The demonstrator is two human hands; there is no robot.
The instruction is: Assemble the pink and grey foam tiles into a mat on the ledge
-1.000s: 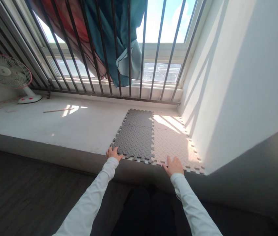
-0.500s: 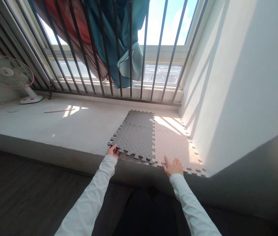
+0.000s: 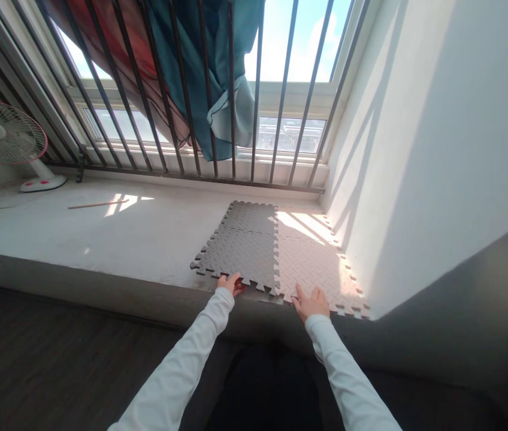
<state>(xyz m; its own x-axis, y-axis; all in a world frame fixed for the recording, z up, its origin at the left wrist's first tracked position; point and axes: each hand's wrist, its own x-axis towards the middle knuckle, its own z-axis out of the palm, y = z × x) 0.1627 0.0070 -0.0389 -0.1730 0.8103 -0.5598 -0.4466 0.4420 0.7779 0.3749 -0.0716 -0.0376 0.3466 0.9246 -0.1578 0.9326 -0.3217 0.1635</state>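
Observation:
A grey foam mat tile (image 3: 241, 254) with a diamond-plate texture and jigsaw edges lies on the window ledge, its front edge slightly raised. My left hand (image 3: 231, 284) grips that front edge, fingers partly hidden beneath it. Behind it, a second grey tile (image 3: 254, 217) is joined along a seam. To the right lies a pale pinkish foam tile (image 3: 310, 266), meeting the grey one side to side. On its front edge rests my right hand (image 3: 311, 301), fingers spread and pressing from above.
The white ledge (image 3: 146, 233) runs left, with a thin stick (image 3: 96, 205) on it and an electric fan (image 3: 6, 137) at the far end. Metal bars (image 3: 231, 108) and a bunched curtain (image 3: 215, 72) stand before the window. A white wall (image 3: 416, 149) closes the right side.
My left hand has moved right along the grey tile's front edge, from near its left corner towards the middle. My right hand stays on the pinkish tile. The view has shifted slightly.

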